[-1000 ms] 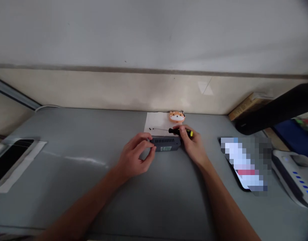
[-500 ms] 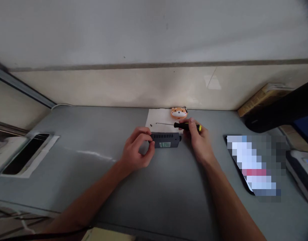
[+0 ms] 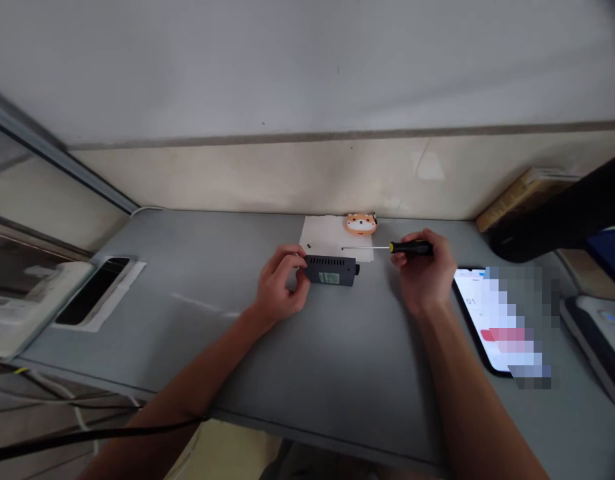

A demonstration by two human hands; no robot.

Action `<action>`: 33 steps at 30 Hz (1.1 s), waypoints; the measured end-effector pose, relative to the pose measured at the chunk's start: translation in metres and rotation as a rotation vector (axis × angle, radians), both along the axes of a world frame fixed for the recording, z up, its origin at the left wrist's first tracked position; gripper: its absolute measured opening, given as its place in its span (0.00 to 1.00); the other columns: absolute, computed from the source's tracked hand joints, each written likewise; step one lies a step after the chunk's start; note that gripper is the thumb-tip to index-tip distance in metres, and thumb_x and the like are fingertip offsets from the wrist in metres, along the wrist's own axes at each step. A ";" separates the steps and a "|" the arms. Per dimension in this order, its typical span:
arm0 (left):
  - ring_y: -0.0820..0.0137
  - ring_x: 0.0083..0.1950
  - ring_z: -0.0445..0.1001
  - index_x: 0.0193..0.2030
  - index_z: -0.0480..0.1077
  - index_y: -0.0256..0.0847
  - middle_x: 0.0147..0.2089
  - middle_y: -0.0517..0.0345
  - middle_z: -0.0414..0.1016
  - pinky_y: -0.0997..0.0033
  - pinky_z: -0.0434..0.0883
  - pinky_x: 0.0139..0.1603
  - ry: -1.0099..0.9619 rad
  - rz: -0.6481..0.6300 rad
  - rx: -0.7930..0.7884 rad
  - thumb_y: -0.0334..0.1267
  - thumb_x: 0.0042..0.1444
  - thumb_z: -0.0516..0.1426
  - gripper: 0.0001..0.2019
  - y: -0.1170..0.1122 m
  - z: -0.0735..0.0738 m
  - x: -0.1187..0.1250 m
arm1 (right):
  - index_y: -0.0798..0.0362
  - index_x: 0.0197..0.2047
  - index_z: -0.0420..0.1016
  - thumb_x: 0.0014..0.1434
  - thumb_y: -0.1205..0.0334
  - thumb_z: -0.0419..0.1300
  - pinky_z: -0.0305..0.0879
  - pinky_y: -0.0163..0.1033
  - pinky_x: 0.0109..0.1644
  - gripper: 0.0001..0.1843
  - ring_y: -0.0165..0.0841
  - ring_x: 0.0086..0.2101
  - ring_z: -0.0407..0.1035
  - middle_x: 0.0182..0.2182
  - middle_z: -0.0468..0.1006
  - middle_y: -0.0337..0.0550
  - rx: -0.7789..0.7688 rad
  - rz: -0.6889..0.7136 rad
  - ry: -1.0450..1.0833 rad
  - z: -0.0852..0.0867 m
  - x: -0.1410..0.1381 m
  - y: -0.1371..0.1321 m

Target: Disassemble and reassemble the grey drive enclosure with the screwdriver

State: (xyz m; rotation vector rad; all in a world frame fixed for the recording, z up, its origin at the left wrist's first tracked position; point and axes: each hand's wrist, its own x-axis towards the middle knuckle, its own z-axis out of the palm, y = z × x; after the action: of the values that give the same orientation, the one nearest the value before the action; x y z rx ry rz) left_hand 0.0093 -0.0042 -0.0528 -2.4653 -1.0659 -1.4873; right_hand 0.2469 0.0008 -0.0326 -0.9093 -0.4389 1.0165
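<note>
My left hand (image 3: 285, 280) grips the left end of a dark grey vented box (image 3: 332, 271) between thumb and fingers. A pale label faces me on the box's front, and a black knob-like part sticks out at its right end. In my right hand (image 3: 430, 270) is a screwdriver (image 3: 411, 248) with a black and yellow handle, its thin shaft pointing left. A tiny dark speck, perhaps a screw, shows at its tip, above a white sheet of paper (image 3: 323, 232). Small dark screws (image 3: 309, 246) lie on the paper's left part.
An orange dog-face case (image 3: 361, 225) rests on the paper by the wall. To the right are a lit phone (image 3: 480, 320), a black cylinder (image 3: 552, 220), a book (image 3: 512, 193) and a grey device (image 3: 597, 340). A dark phone (image 3: 95, 290) lies at left; cables (image 3: 77, 400) hang below the table's edge.
My right hand has drawn the screwdriver to the right, away from the box, its tip moving right over the paper. My left hand keeps its hold on the box. The view has shifted slightly.
</note>
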 end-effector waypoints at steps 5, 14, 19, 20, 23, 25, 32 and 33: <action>0.67 0.42 0.77 0.40 0.63 0.44 0.43 0.54 0.75 0.63 0.78 0.43 0.032 0.033 0.016 0.22 0.54 0.53 0.12 -0.001 -0.001 0.000 | 0.51 0.24 0.68 0.52 0.54 0.65 0.55 0.34 0.20 0.13 0.25 0.20 0.61 0.24 0.71 0.36 0.024 0.019 -0.023 -0.005 0.003 0.000; 0.66 0.44 0.78 0.41 0.65 0.44 0.45 0.52 0.76 0.62 0.78 0.46 0.050 0.021 -0.002 0.23 0.56 0.53 0.12 -0.003 -0.002 -0.004 | 0.51 0.20 0.68 0.47 0.56 0.64 0.52 0.34 0.18 0.12 0.25 0.18 0.58 0.21 0.69 0.37 0.029 0.001 0.017 0.000 0.002 -0.001; 0.62 0.46 0.79 0.44 0.69 0.44 0.48 0.51 0.78 0.58 0.74 0.48 0.090 0.078 0.038 0.24 0.57 0.56 0.12 -0.006 0.001 -0.004 | 0.50 0.18 0.67 0.44 0.59 0.63 0.48 0.33 0.16 0.10 0.26 0.18 0.56 0.18 0.67 0.37 0.029 -0.013 0.030 0.007 0.002 -0.003; 0.62 0.46 0.79 0.45 0.70 0.44 0.48 0.51 0.79 0.58 0.73 0.49 0.099 0.087 0.055 0.24 0.57 0.56 0.12 -0.007 0.001 -0.003 | 0.50 0.18 0.66 0.44 0.59 0.63 0.48 0.33 0.16 0.10 0.26 0.17 0.55 0.18 0.66 0.37 0.024 -0.016 0.035 0.008 0.001 -0.003; 0.61 0.49 0.79 0.47 0.71 0.44 0.50 0.52 0.80 0.58 0.69 0.51 0.137 0.081 0.111 0.24 0.59 0.58 0.13 -0.008 0.003 0.002 | 0.51 0.17 0.65 0.44 0.60 0.61 0.49 0.32 0.16 0.11 0.25 0.17 0.54 0.17 0.64 0.37 0.006 -0.030 0.049 0.010 0.000 -0.003; 0.61 0.51 0.80 0.49 0.71 0.44 0.52 0.51 0.81 0.58 0.67 0.53 0.170 0.054 0.146 0.24 0.60 0.58 0.14 -0.008 0.003 0.005 | 0.51 0.17 0.64 0.45 0.60 0.59 0.49 0.31 0.16 0.11 0.24 0.17 0.55 0.17 0.64 0.37 -0.011 -0.037 0.062 0.010 -0.001 -0.003; 0.63 0.54 0.81 0.53 0.72 0.46 0.54 0.55 0.83 0.59 0.62 0.56 0.246 -0.024 0.141 0.26 0.65 0.57 0.14 -0.003 0.003 0.012 | 0.52 0.17 0.66 0.43 0.58 0.62 0.48 0.29 0.15 0.11 0.24 0.18 0.56 0.18 0.65 0.36 -0.033 -0.022 0.057 0.005 -0.001 -0.005; 0.63 0.53 0.81 0.52 0.72 0.46 0.54 0.55 0.83 0.59 0.62 0.56 0.243 -0.027 0.133 0.25 0.65 0.57 0.14 -0.002 0.004 0.012 | 0.52 0.16 0.67 0.42 0.57 0.62 0.48 0.29 0.15 0.11 0.24 0.18 0.57 0.18 0.65 0.36 -0.033 -0.021 0.050 0.005 0.000 -0.005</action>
State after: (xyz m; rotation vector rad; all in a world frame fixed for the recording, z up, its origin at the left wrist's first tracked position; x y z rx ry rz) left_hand 0.0212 -0.0065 -0.0491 -2.4943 -0.8644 -1.1832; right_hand 0.2464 -0.0042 -0.0280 -0.9139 -0.3709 1.0274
